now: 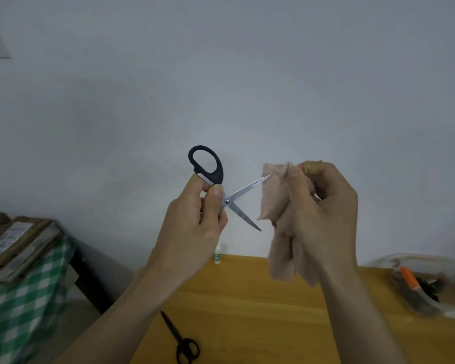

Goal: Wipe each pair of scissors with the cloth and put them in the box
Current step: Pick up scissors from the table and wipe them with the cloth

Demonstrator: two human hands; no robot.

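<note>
Black-handled steel scissors (pixel 222 191), blades spread apart, are held up above the wooden counter (pixel 247 311). Left hand (pixel 195 222) pinches them near the pivot; right hand (pixel 323 214) grips a crumpled pinkish cloth (pixel 273 198) touching the upper blade tip. All-black scissors (pixel 180 338) lie on the counter; a clear plastic box (pixel 431 282) sits far right.

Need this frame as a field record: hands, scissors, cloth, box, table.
left hand: grips black-handled scissors near the pivot, blades open, raised above the table
right hand: holds pinkish cloth, bunched
contact: upper blade tip at the cloth's edge; lower blade bare
second scissors: all black, closed, flat on wooden table, untouched
box: clear container at right table edge, holds an orange-handled item; other contents unclear
other: small white bottle at the table's far edge
</note>
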